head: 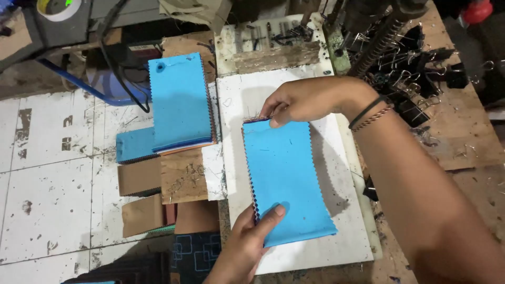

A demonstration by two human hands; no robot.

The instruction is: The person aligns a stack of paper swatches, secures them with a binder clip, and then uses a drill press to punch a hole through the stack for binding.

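Note:
A stack of bright blue fabric swatches (286, 176) with zigzag-cut edges lies on a white board (342, 231). My right hand (307, 100) pinches the stack's far short end between thumb and fingers. My left hand (247, 244) holds the near left corner, thumb pressed on top of the blue cloth. Darker swatch layers show along the left edge of the stack. A second stack topped with blue fabric (180, 102), orange layers showing beneath it, rests to the left, untouched.
Brown swatches (139, 178) and another blue piece (134, 144) lie left of a wooden block (184, 179). A heap of black binder clips (421, 73) sits at the far right beside a metal spring press (381, 37). A tape roll (58, 8) is at the far left.

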